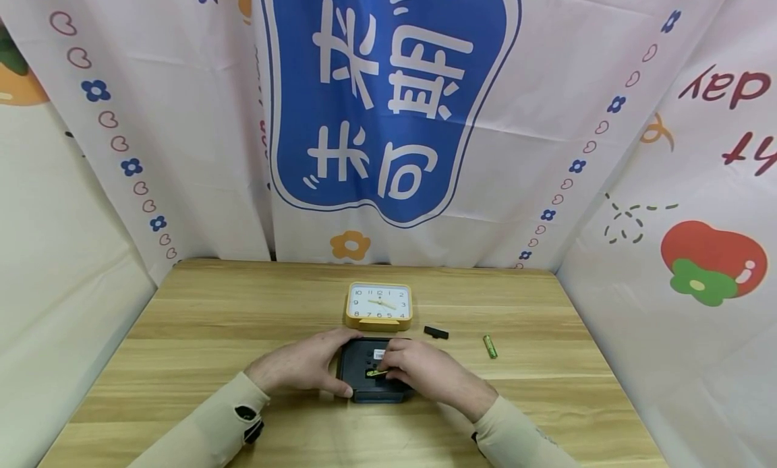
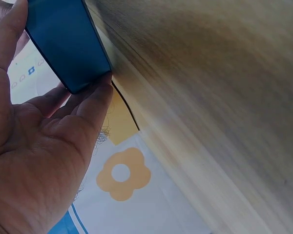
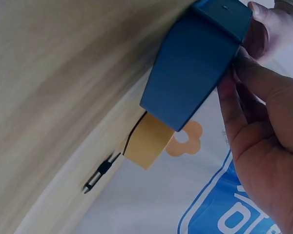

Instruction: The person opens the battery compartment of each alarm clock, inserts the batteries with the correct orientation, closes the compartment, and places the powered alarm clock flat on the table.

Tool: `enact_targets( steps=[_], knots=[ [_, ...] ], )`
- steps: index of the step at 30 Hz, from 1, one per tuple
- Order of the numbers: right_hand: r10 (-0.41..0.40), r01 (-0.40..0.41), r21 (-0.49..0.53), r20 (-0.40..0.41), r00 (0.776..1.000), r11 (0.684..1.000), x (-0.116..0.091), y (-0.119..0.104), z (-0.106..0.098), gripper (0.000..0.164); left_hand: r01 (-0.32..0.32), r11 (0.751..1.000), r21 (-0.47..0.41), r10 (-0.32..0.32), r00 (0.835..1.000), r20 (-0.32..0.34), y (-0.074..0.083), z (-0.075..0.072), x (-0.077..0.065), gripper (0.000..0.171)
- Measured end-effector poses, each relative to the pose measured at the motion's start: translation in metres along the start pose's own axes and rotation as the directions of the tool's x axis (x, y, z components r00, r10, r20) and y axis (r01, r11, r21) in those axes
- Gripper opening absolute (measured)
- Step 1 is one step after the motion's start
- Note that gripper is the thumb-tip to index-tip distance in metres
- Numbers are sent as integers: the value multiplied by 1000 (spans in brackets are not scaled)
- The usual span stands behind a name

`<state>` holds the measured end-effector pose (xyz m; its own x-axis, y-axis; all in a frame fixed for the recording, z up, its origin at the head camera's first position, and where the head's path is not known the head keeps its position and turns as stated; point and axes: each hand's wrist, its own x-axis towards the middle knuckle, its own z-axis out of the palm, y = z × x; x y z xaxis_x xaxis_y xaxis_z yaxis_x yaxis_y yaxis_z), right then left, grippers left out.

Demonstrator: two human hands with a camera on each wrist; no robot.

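A dark blue alarm clock lies face down, its black back upward. My left hand grips it by the left side, thumb at the near corner and fingers at the far one. In the left wrist view the clock's blue side stands between thumb and fingers of that hand. A green-yellow battery sits tilted at the open battery slot in the back. My right hand pinches its right end, and the fingertips partly hide it. In the right wrist view, the right hand is above the clock's back.
A yellow alarm clock lies face up just beyond the blue one. Right of it are a small black battery cover and a loose green battery. Printed curtains hang behind the wooden table and at its sides.
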<state>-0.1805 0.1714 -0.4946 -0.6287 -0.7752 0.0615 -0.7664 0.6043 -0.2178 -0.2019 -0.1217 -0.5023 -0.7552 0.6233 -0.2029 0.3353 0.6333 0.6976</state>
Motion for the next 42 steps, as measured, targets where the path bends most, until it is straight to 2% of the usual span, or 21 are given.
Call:
enact_targets(
  steps=[17,32,42],
  knots=[
    [11,-11,-11,5,1000,1000,-2,2,1,14,13,1000,-2,-13,1000,5,1,0,0,108],
    [15,-15,-79,-5,1000,997,-3,1,2,14,7,1000,-3,-7,1000,0,0,1,-1,108],
    [57,-58,-28,-20,998,998,-2,3,4,7,-1,1000,5,1,1000,-2,1,1,-1,108]
  ],
)
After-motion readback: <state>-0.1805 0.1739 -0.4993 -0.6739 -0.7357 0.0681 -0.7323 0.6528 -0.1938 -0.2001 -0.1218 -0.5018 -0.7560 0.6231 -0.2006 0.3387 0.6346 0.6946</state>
